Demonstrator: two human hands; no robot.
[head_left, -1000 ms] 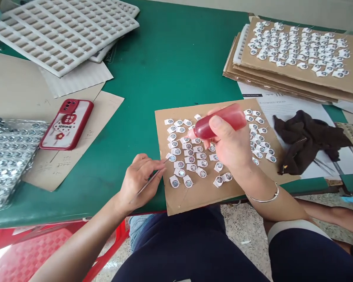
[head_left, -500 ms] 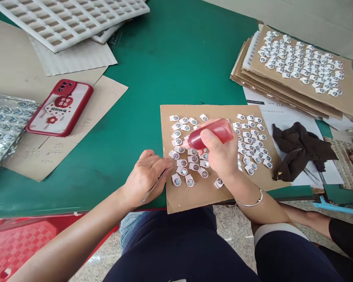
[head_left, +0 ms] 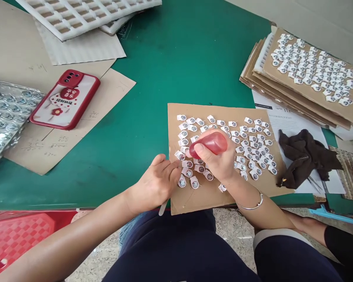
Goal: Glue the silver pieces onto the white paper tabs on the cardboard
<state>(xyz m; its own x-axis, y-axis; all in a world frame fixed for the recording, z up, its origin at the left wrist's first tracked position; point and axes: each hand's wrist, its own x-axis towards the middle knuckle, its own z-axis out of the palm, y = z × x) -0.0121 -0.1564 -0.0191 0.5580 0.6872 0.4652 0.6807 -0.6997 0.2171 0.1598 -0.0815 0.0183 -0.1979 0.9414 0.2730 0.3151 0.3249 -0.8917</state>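
The red bottle tilts in your right hand, thumb and fingers squeezing it, nozzle toward the white tags just beside your left hand, which pinches a slim tool; cardboard lies beneath your right hand.

- We wear a dark navy top, plain across the part that shows.
- Our right sleeve is the same navy, short and wide, and it finishes in a broad, pale grey hem band.
- Round our right wrist sits a thin, silvery bangle with a small bump along its ring.
- Our left fingers and right fingers are bare.
- Bluish, denim-like cloth shows beside the top; we cannot tell its cut.
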